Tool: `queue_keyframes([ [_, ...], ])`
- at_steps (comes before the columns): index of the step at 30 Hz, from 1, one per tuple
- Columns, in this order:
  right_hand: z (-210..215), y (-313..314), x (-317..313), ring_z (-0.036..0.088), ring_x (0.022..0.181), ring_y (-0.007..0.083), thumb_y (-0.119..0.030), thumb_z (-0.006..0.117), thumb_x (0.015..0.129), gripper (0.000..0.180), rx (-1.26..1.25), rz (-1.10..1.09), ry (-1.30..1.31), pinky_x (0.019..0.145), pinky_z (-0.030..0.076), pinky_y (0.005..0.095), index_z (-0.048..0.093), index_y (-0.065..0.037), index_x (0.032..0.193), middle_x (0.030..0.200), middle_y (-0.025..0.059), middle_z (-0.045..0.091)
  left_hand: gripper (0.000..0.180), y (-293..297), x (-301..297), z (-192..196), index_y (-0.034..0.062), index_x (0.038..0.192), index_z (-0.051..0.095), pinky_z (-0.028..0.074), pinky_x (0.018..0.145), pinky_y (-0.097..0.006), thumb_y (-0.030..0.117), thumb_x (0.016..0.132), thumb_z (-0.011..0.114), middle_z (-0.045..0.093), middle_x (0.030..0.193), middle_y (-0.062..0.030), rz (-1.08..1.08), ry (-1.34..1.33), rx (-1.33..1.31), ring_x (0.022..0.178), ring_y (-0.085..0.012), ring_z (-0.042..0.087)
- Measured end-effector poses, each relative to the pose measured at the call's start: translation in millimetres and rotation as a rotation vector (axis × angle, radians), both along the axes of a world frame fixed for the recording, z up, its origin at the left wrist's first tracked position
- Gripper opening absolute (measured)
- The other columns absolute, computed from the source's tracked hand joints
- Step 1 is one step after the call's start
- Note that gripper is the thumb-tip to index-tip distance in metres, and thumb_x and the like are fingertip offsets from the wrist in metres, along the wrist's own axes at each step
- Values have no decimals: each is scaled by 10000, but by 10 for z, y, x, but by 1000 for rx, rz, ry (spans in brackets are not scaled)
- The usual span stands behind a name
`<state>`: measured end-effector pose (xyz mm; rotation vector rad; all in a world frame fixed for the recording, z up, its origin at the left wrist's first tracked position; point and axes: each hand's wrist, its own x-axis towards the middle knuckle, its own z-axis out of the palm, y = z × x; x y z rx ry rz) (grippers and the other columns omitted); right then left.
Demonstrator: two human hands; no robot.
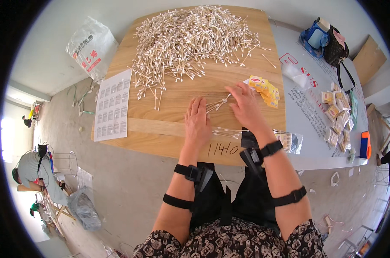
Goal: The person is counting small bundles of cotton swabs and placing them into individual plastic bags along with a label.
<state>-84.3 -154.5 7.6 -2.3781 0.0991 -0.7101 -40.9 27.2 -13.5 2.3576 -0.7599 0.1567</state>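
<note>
A small bunch of cotton swabs [216, 104] lies on the wooden table between my two hands. My left hand [198, 118] rests on the wood at the bunch's left end, fingers stretched out side by side. At the other end is my right hand [246, 107], its curved forefinger and thumb apart around the swab tips; no firm grip shows. More loose swabs [227, 132] lie nearer me, between my wrists. Yellow printed cards [266, 90] are fanned out just right of my right hand. A clear bag packed with swabs [284, 139] sits by my right wrist.
A big heap of swabs [190, 41] covers the table's far part. A printed label sheet [113, 105] lies at its left edge. Filled small packs [337, 114], an orange-blue tape roll [365, 146] and bags [324, 38] occupy the grey surface at right. A person [40, 172] works far left.
</note>
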Motion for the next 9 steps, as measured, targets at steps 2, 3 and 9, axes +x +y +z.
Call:
queue_keyframes([
  [2,-49,-40,36,526,1081,330,13,626,767,280,-73,31,57,890,460,433,616,-46,1041,1152,127,536,556,-4,-29,22,9,1382,440,290,1123,-442,5,836,548,405,1458,-161,-20,14,49,1367,-347,336],
  [3,-55,-27,45,529,1074,326,1,636,767,214,-12,56,94,891,458,431,611,-37,976,1138,124,540,554,26,-30,37,4,1386,435,265,1139,-443,29,844,549,381,1480,-158,-27,27,102,1394,-337,308],
  [9,-111,33,-255,537,1063,311,-66,678,759,124,151,90,146,898,452,417,591,-28,837,1116,122,547,593,-6,-53,26,45,1439,376,171,1182,-435,85,872,545,297,1537,-147,-21,19,249,1437,-320,231],
])
